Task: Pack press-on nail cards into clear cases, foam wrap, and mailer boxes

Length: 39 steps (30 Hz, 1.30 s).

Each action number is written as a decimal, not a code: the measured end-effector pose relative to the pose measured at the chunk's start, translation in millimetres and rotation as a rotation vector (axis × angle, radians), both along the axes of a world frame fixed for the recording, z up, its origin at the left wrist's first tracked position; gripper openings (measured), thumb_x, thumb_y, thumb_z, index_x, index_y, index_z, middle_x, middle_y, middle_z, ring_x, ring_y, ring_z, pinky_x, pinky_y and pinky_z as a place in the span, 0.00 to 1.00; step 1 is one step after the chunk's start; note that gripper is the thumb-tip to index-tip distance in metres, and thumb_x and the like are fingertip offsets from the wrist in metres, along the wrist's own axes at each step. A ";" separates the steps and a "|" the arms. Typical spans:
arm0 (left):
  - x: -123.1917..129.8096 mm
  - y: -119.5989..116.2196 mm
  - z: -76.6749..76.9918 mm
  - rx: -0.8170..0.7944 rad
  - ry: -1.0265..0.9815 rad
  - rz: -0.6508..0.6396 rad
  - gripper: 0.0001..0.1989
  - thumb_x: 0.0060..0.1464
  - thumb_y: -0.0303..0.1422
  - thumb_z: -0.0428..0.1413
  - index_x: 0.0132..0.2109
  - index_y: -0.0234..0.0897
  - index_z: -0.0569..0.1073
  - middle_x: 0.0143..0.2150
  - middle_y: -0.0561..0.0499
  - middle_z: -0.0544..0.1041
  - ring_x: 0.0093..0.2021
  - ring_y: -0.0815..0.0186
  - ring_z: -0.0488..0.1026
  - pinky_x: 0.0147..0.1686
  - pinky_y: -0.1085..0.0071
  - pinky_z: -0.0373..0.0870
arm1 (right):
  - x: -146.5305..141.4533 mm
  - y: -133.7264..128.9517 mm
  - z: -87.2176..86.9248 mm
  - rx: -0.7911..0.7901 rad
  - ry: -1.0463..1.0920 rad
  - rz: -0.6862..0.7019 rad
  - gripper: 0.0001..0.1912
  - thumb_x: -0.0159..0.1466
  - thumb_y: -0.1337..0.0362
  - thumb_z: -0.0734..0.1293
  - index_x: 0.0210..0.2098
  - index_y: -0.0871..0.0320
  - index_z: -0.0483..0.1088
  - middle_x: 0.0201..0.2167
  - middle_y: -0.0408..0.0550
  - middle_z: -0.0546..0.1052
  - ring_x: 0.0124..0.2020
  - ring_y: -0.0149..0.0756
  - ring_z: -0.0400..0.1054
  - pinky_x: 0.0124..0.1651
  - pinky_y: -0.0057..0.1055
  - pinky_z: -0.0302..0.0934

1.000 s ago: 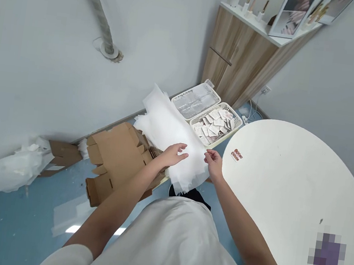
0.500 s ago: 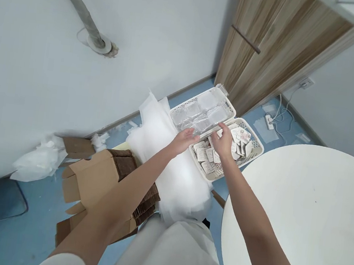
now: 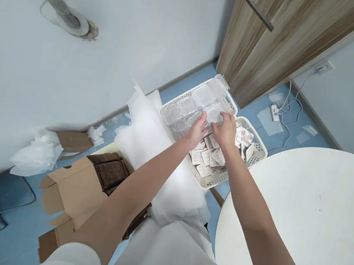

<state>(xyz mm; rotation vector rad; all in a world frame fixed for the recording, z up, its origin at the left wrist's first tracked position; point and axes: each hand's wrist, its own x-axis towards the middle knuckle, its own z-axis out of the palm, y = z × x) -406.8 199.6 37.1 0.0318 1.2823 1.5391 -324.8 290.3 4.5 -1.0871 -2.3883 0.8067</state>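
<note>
My left hand (image 3: 196, 131) is open over the near side of a white basket (image 3: 165, 122) of clear plastic boxes (image 3: 204, 96), with thumb and fingers apart. My right hand (image 3: 225, 132) reaches to the same side, fingers spread and curved beside a clear box; whether the fingertips touch it, I cannot tell. Below both hands stands a second white basket (image 3: 260, 155), filled with small white printed cards (image 3: 206, 157). A card with pinkish pieces (image 3: 245, 137) lies at its right end. My hands and forearms hide part of both baskets.
White foam sheeting (image 3: 169, 188) lies left of the baskets, beside flattened cardboard boxes (image 3: 75, 184). A round white table (image 3: 299, 218) is at the right. Behind stand a wooden cabinet (image 3: 257, 43) and a power strip (image 3: 275, 113) with cables on the blue floor.
My left hand has moved right and up toward the clear boxes. My right hand has shifted from the card basket to the edge of the clear-box basket. The view has moved closer.
</note>
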 end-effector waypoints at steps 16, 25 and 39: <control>21.1 -83.2 37.2 0.128 0.198 0.147 0.23 0.50 0.43 0.53 0.53 0.44 0.64 0.56 0.48 0.64 0.55 0.61 0.61 0.50 0.65 0.60 | 35.2 -64.6 46.7 -0.645 0.500 -0.160 0.21 0.48 0.60 0.67 0.42 0.55 0.64 0.39 0.46 0.69 0.31 0.31 0.66 0.37 0.36 0.63; 76.0 -198.3 79.9 0.163 0.305 -0.064 0.22 0.39 0.36 0.62 0.44 0.36 0.70 0.40 0.47 0.73 0.37 0.68 0.71 0.39 0.69 0.66 | 120.9 -200.2 103.5 -0.795 0.756 -0.230 0.22 0.44 0.61 0.71 0.37 0.54 0.63 0.33 0.43 0.72 0.33 0.31 0.68 0.40 0.35 0.63; 202.1 -257.4 84.7 0.195 0.233 -0.358 0.19 0.37 0.36 0.63 0.39 0.33 0.72 0.32 0.50 0.75 0.30 0.72 0.71 0.35 0.70 0.69 | 270.7 -318.7 130.1 -0.392 0.624 -0.570 0.25 0.49 0.57 0.68 0.45 0.53 0.60 0.47 0.51 0.66 0.48 0.40 0.62 0.47 0.42 0.60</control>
